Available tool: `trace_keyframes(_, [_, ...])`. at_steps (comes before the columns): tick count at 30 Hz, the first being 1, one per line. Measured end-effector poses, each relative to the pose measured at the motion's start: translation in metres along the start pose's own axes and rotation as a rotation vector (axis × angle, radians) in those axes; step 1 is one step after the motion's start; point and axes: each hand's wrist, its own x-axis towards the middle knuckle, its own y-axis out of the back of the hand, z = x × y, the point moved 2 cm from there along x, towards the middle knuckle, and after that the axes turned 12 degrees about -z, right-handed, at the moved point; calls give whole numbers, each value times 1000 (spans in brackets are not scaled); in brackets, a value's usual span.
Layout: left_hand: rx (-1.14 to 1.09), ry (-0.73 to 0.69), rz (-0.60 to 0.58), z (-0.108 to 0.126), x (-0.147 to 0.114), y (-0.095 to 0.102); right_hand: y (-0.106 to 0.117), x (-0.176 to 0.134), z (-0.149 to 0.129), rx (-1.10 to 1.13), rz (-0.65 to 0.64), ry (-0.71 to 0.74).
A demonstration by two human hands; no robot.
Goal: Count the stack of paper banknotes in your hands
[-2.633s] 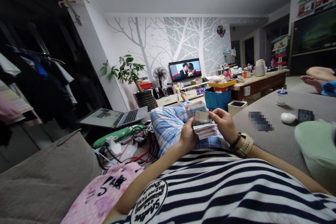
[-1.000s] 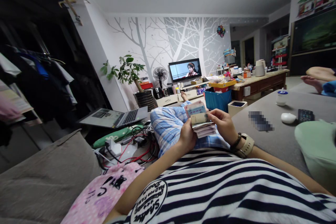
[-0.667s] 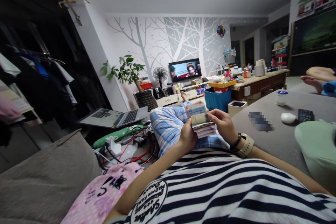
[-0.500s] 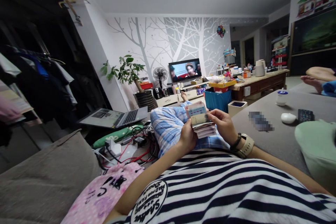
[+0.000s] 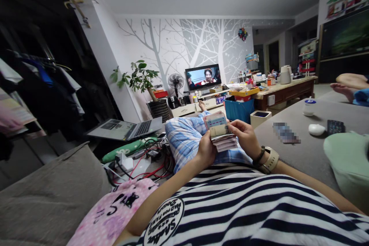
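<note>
A thick stack of banknote-like papers (image 5: 223, 142), pinkish with a bluish and a yellowish piece on top, is held above my lap. My left hand (image 5: 206, 149) wraps round its left side, thumb lying over the front. On the right, the fingers of my right hand (image 5: 243, 134) pinch the upper right edge of the papers. A dark beaded bracelet and a pale watch (image 5: 271, 160) are on my right wrist. Blue checked trousers (image 5: 184, 134) cover my legs below the stack. The fingertips behind the papers are hidden.
Left of my legs are an open laptop (image 5: 127, 128), a green cushion-like roll and tangled cables (image 5: 157, 159). To my right, the grey sofa holds a blurred-out flat object (image 5: 286, 132), a white mouse-shaped item (image 5: 316, 129), a remote (image 5: 336, 127) and a blue-lidded jar (image 5: 309, 107).
My hands and the papers stay almost exactly where they were. The picture on the far television has changed.
</note>
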Motion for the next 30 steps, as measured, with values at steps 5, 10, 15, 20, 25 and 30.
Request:
trace_keyframes(5, [-2,-11,-6,0,0,0,0,0,0,7,2,-2])
trace_keyframes(10, [-1,-26,-6,-1,1,1,-1,0,0,23,8,-5])
trace_keyframes(15, [3,-21,-24,-1,2,0,-1,0,1,25,9,-12])
trace_keyframes(20, [2,-26,-18,-1,1,1,0,0,0,9,-1,-20])
trace_keyframes(25, [1,-19,-6,1,0,-1,-1,0,-2,-7,3,-18])
trace_keyframes(30, [5,-15,19,-1,2,3,0,0,0,-24,0,-15])
